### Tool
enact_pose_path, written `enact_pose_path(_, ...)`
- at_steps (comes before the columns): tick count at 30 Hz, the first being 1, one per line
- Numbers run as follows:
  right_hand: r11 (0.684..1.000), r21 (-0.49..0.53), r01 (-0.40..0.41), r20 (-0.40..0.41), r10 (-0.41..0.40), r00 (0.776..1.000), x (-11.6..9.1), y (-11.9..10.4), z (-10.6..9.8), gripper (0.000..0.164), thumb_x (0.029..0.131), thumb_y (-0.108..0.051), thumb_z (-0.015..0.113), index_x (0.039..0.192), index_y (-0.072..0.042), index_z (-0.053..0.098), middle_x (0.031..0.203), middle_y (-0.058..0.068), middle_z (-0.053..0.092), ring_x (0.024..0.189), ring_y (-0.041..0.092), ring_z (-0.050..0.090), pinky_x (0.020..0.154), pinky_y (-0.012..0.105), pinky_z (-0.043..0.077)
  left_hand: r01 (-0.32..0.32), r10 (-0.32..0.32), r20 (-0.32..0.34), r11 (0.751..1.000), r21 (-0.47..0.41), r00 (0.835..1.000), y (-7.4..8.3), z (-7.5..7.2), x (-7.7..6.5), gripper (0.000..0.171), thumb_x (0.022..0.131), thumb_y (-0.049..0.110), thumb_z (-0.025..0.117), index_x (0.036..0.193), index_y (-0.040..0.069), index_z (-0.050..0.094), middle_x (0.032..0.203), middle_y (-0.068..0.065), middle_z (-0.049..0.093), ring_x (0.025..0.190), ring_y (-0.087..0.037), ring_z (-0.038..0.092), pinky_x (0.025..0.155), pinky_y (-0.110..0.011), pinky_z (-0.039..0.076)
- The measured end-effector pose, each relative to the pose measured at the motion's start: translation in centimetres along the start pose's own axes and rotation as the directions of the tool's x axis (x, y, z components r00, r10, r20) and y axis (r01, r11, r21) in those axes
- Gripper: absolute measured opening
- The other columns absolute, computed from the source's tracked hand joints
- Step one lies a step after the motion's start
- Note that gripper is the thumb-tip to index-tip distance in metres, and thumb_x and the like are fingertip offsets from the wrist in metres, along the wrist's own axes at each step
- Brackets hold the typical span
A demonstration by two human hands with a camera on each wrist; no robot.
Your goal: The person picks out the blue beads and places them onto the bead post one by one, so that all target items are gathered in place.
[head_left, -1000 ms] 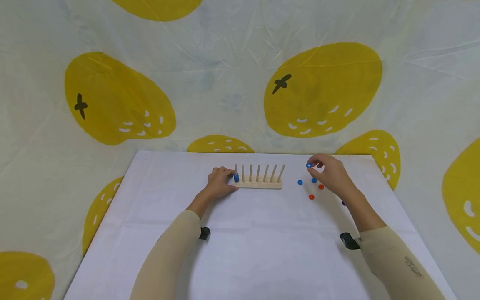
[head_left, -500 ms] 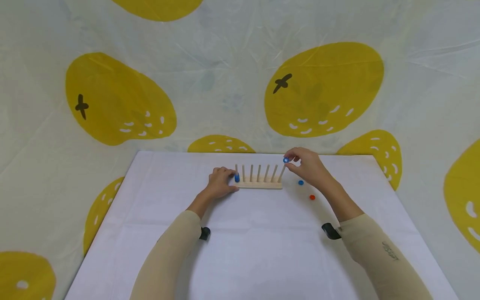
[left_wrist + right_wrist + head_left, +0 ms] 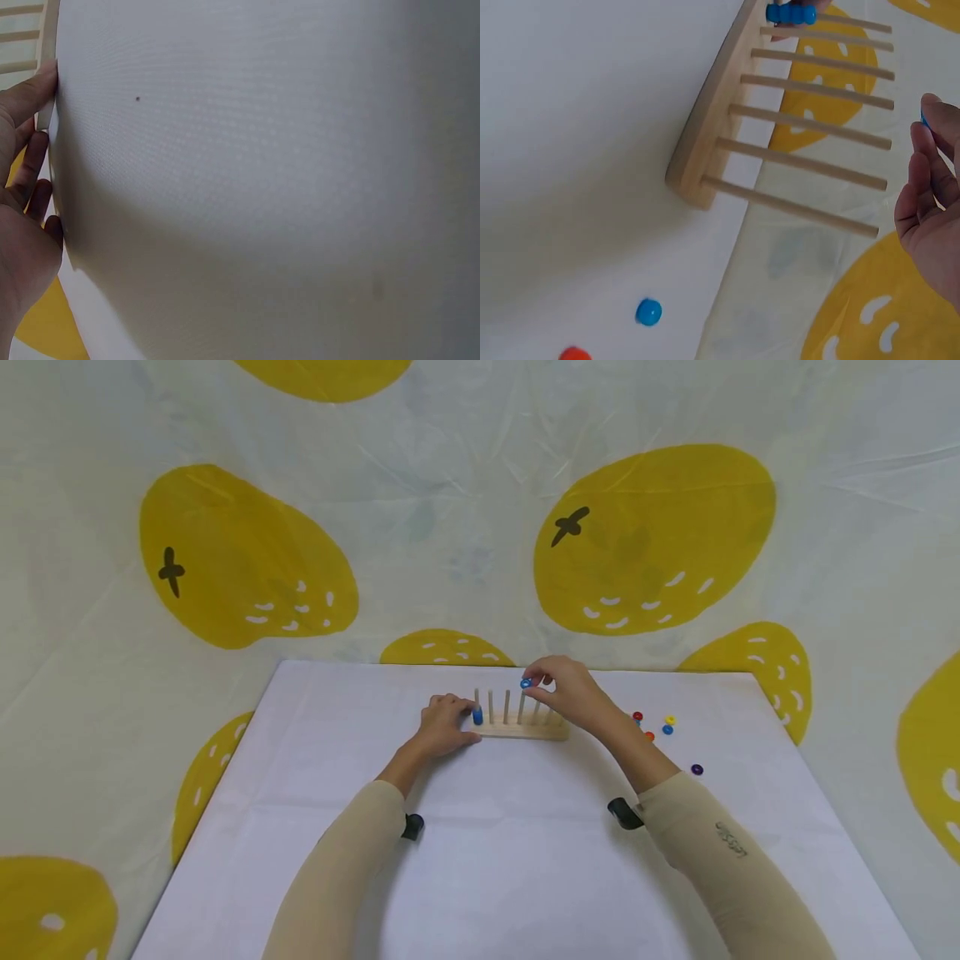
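Wooden peg rack (image 3: 525, 732), mid-frame, stands before a creased, pale backdrop (image 3: 442, 527) printed with yellow fruit, on a white tabletop (image 3: 510, 852) across the lower frame. The left hand (image 3: 444, 727) grips its left end between thumb and fingers; the right hand (image 3: 573, 692), fingers curled, pinches a small blue bead (image 3: 527, 683) near the pegs (image 3: 491, 707). Right of centre, the right forearm (image 3: 637, 750) partly hides glossy loose beads (image 3: 667, 729).
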State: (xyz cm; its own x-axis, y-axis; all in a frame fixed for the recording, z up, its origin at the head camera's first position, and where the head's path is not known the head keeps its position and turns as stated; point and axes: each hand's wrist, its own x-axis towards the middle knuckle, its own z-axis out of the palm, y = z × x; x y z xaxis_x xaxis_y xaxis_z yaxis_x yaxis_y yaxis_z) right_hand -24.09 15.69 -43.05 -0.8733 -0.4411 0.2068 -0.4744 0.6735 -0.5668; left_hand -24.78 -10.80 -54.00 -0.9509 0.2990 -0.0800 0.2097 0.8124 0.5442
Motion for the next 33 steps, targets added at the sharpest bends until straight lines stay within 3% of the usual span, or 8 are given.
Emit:
enact_pose_path(5,1.000,0.001,-0.011,0.041,0.011,0.999,0.5,-0.5,1.1,0.020,0.094,-0.018,0.077,0.111,-0.008,0.073,0.101,0.006,0.072,0.097,0.024,0.062,0.090,0.042,0.057,0.010,-0.010,0.012,1.000,0.011,1.000,0.0,0.2,0.1,0.060,0.086,0.036,0.085,0.139,0.017,0.064,0.131,-0.006,0.060,0.135,-0.029,0.041,0.113,-0.051,0.034)
enact_pose_path(11,0.999,-0.019,0.041,0.055,-0.040,0.998,1.1,-0.9,1.9,0.019,0.092,-0.015,0.078,0.109,-0.006,0.075,0.101,0.007,0.074,0.095,0.024,0.063,0.088,0.041,0.055,0.004,-0.005,0.025,1.000,0.009,1.000,0.1,0.2,0.2,0.061,0.086,0.037,0.085,0.140,0.016,0.063,0.129,-0.007,0.060,0.133,-0.029,0.042,0.111,-0.051,0.035)
enact_pose_path(33,0.997,-0.032,0.075,0.109,-0.071,0.991,4.3,-3.6,3.5,0.020,0.093,-0.019,0.078,0.110,-0.009,0.076,0.101,0.003,0.075,0.101,0.024,0.062,0.095,0.042,0.049,-0.024,0.024,0.006,0.999,0.022,1.000,-0.2,-0.1,0.2,0.059,0.085,0.038,0.085,0.135,0.014,0.065,0.125,-0.008,0.061,0.132,-0.032,0.043,0.108,-0.054,0.035)
